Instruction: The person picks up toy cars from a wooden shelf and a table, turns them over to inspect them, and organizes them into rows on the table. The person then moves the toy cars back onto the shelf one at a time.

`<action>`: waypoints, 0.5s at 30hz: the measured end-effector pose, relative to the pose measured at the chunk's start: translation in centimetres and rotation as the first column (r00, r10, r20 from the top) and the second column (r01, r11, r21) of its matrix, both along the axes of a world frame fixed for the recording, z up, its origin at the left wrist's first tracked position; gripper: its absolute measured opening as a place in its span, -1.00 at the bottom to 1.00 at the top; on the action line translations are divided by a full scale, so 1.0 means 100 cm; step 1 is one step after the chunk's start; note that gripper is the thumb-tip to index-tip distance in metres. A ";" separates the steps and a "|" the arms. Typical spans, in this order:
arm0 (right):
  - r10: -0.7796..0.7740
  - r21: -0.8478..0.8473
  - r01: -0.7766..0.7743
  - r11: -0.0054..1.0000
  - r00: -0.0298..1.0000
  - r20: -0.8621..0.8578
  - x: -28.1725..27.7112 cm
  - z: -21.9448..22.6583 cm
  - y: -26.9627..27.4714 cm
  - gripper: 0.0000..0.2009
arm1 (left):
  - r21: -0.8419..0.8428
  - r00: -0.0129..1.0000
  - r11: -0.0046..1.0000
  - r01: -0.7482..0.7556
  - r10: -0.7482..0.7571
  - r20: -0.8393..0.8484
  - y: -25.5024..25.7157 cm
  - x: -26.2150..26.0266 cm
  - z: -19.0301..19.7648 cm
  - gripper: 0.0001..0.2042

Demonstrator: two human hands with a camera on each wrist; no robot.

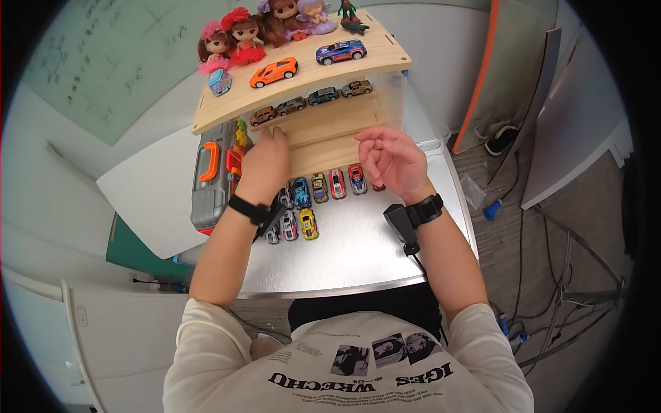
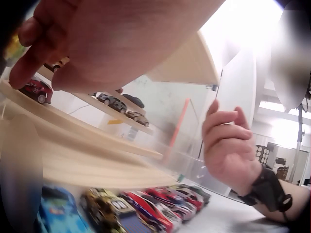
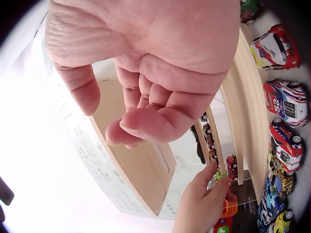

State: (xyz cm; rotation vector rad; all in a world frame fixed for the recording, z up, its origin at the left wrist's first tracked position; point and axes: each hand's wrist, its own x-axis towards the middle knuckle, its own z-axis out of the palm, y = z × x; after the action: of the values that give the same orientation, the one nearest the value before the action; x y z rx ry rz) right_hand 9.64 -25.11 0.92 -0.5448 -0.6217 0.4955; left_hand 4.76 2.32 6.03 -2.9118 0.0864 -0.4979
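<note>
My left hand [image 1: 267,160] reaches to the left end of the lower wooden shelf step. There its fingertips pinch a dark red toy car [image 2: 36,91] that sits on the step; in the head view the hand hides this car. The right wrist view shows the red car [image 3: 232,167] right at the left hand's fingertips. My right hand [image 1: 394,160] hovers at the shelf's right side, palm turned up, fingers loosely curled, with nothing in it. Several toy cars, such as a red-and-white one [image 1: 336,184], stand in rows on the metal table before the shelf.
Several toy cars [image 1: 323,96] line the upper step. On the top board [image 1: 310,67] stand an orange car [image 1: 274,71], a blue car [image 1: 341,51] and several dolls [image 1: 245,36]. A grey toolbox [image 1: 210,182] with an orange handle stands left of the shelf. The metal table [image 1: 358,248] has a straight front edge.
</note>
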 end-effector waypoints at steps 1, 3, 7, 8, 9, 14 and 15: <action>-0.006 0.000 0.006 1.000 1.000 0.004 0.000 0.000 -0.001 -0.61 | 0.000 1.000 1.000 0.006 -0.006 0.004 0.003 0.010 -0.002 -0.73; -0.032 -0.014 0.032 0.999 0.999 0.000 0.000 0.000 -0.002 -0.61 | 0.038 0.996 0.999 0.000 0.003 -0.095 0.009 0.025 -0.006 -0.82; -0.017 0.005 0.016 1.000 0.999 0.031 0.003 -0.003 -0.003 -0.56 | 0.023 0.993 1.000 0.003 0.000 -0.119 0.022 0.036 -0.019 -0.85; -0.023 -0.012 0.024 1.000 0.999 0.031 0.002 -0.003 -0.003 -0.56 | 0.024 0.994 0.999 0.027 -0.024 -0.106 0.025 0.035 -0.022 -0.85; -0.028 -0.029 0.029 0.999 0.999 0.031 0.002 -0.003 -0.002 -0.56 | 0.023 0.995 0.999 0.049 -0.047 -0.093 0.027 0.035 -0.026 -0.85; -0.030 -0.042 0.032 0.999 0.999 0.039 0.003 -0.002 -0.004 -0.54 | -0.303 0.886 0.869 0.392 -0.445 -0.128 -0.054 -0.057 0.031 -0.81; -0.030 -0.039 0.031 0.999 0.999 0.036 0.003 -0.001 -0.004 -0.53 | -0.295 0.818 0.802 0.519 -0.566 -0.099 -0.061 -0.072 0.024 -0.77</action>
State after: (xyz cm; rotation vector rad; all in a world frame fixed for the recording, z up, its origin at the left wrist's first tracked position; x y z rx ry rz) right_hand 9.91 -25.51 0.80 -0.6011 -0.6376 0.4713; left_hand -2.47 -3.78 8.38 -3.1521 0.9878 -0.3305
